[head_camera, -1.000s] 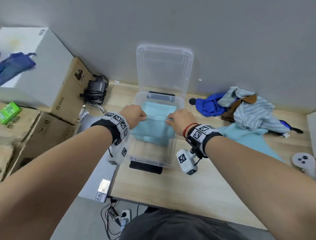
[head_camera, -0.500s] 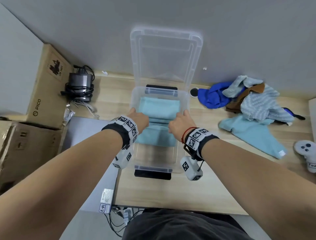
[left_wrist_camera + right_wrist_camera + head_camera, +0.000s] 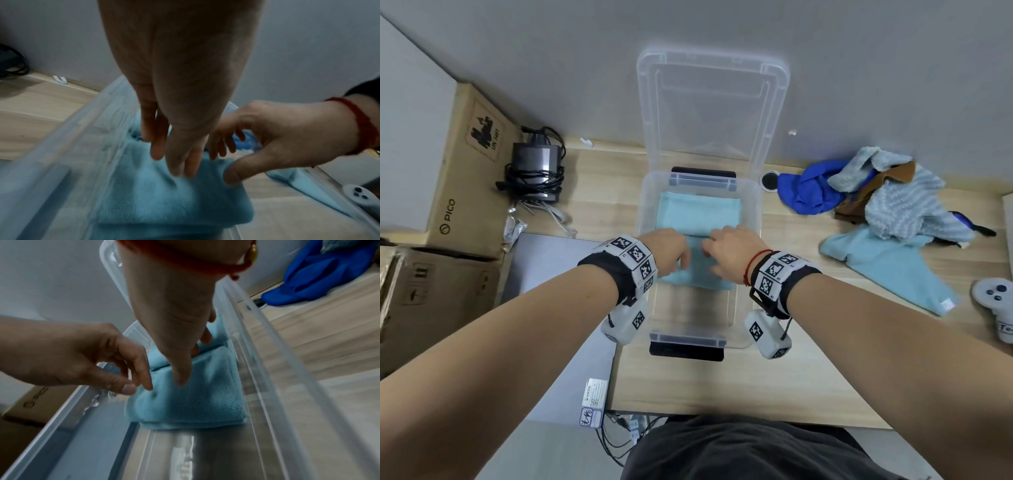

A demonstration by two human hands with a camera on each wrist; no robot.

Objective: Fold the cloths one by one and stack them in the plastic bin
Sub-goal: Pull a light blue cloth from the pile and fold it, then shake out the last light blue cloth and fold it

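Observation:
A clear plastic bin (image 3: 753, 212) stands on the wooden desk, its lid (image 3: 712, 102) tipped up against the wall. Inside lie two folded light blue cloths: one at the far end (image 3: 702, 214) (image 3: 218, 331), one nearer (image 3: 698, 274) (image 3: 164, 203) (image 3: 195, 402). Both hands are inside the bin over the nearer cloth. My left hand (image 3: 671, 250) (image 3: 176, 155) (image 3: 82, 356) touches its top with straight fingers. My right hand (image 3: 726, 250) (image 3: 267, 146) (image 3: 180, 353) rests on it with relaxed, spread fingers; the thumb touches its edge. Neither hand grips the cloth.
To the right lies a pile of unfolded cloths: dark blue (image 3: 808, 192), brown (image 3: 873, 192), striped grey-blue (image 3: 904, 205), and a spread light blue one (image 3: 887, 270). A white controller (image 3: 996, 308) sits at the right edge. Cardboard boxes (image 3: 469, 171) and a charger with cables (image 3: 534, 164) stand on the left.
The folded cloth went from rim height down into the bin. Both hands let go of its edge and came closer together on top of it.

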